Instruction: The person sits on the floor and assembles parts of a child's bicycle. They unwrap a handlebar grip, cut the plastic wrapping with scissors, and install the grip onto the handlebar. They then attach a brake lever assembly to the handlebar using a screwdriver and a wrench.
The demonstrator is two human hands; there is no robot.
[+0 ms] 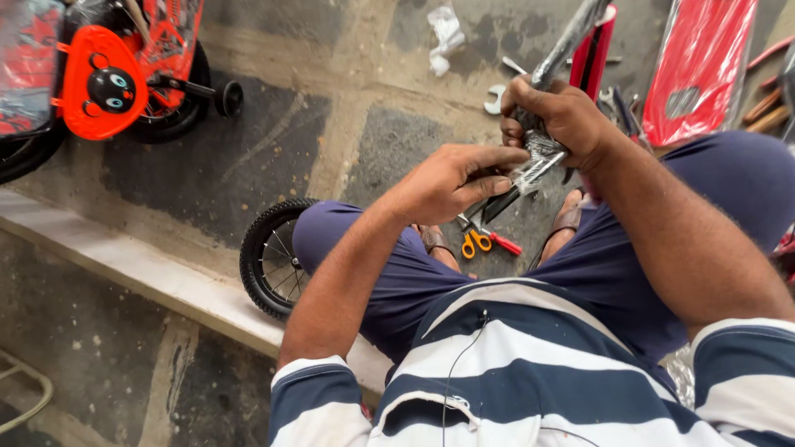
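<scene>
— Wrapped tight around the black tube (553,60), my right hand (556,116) has its fingers closed where the clear plastic wrap (538,159) is bunched up. My left hand (451,178) pinches a loose bit of that wrap between thumb and fingertips, just below the right.

— Where's the tube sitting?

— Not sitting at all. I hold it up over my knees; it slants from the top edge of the floor (273,157), by the red part (593,51), down towards my feet.

— How much wrap is off?

— I'd judge it partly done. Film is crumpled and loose at my hands, but the tube above my right hand looks shiny, so it may be covered there too; I can't tell for sure.

— Tools?

— Orange-handled scissors (475,240) and a red-handled tool (503,242) lie on the floor between my feet. A spanner (495,100) lies beyond my hands, near a crumpled white scrap (445,35).

— And the rest?

— A small spoked wheel (269,258) leans by my left knee at the pale ledge (124,261). A child's orange bike (116,70) stands in the floor's top left corner, and a red wrapped panel (700,66) lies at the top right.
</scene>
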